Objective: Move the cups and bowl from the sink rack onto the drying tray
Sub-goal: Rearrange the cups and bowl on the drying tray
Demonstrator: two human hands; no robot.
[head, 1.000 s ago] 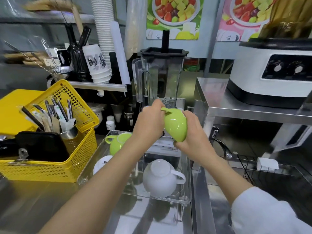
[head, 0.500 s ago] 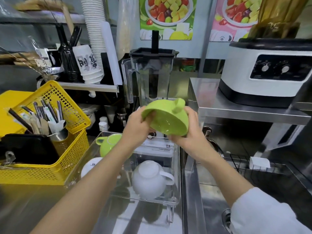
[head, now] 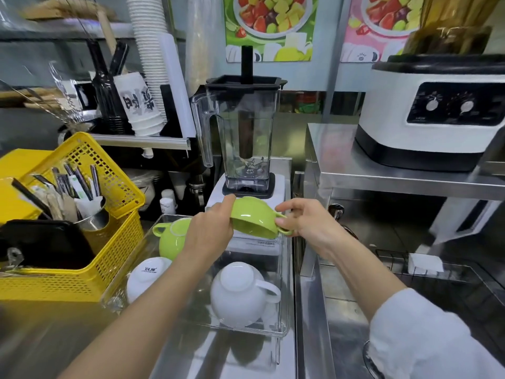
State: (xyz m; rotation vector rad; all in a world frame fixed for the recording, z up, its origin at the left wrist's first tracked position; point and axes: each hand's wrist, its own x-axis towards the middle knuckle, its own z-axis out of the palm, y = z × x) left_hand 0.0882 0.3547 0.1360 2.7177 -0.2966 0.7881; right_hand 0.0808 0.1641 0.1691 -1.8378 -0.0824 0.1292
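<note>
A green cup [head: 252,218] hangs mouth-down over the far end of the clear drying tray [head: 284,330]. My left hand [head: 210,231] grips its left side and my right hand [head: 306,221] pinches its handle. On the tray lie another green cup [head: 170,237] at the far left, a white bowl [head: 146,276] upside down at the near left, and a white cup [head: 240,294] upside down at the near right. The black wire sink rack [head: 448,272] sits to the right, over the sink.
A yellow basket [head: 109,258] with utensils stands left of the tray. A blender [head: 243,138] rises right behind the tray. A white appliance [head: 434,113] sits on a steel shelf at the right. A white sponge-like block [head: 425,262] lies on the rack.
The green cup has been turned from sideways to mouth-down and lowered toward the far end of the tray. My right hand has shifted from the cup's body to its handle.
</note>
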